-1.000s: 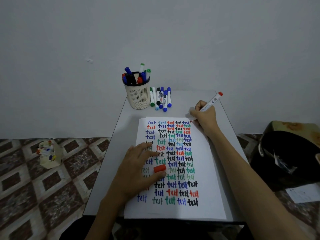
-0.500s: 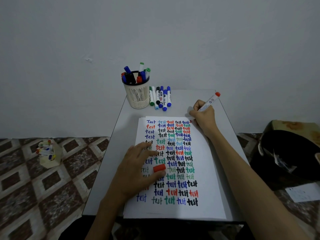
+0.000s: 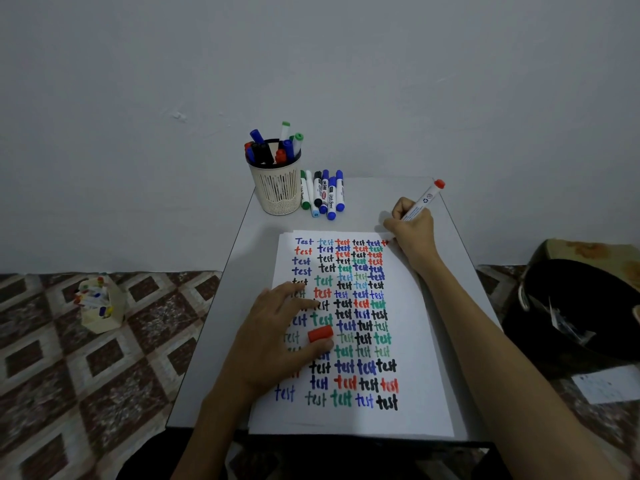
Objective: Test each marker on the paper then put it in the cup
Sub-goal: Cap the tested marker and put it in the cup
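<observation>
A white paper (image 3: 412,341) covered in rows of coloured "test" words lies on the small grey table (image 3: 363,202). My right hand (image 3: 412,233) grips a red marker (image 3: 424,200), its tip at the paper's top right corner where a fresh red stroke shows. My left hand (image 3: 277,341) rests on the paper's left side and holds the red cap (image 3: 320,333) between thumb and fingers. A cream mesh cup (image 3: 277,188) with several markers stands at the table's far left. Several more markers (image 3: 323,195) lie beside it.
On the patterned floor at left stands a small cream holder (image 3: 98,306) with coloured items. A black bag (image 3: 581,306) sits to the right of the table, with a white slip of paper (image 3: 609,386) near it. A plain wall rises behind the table.
My right hand with the red marker has shifted slightly right along the top row, leaving a red mark. My left hand has kept still.
</observation>
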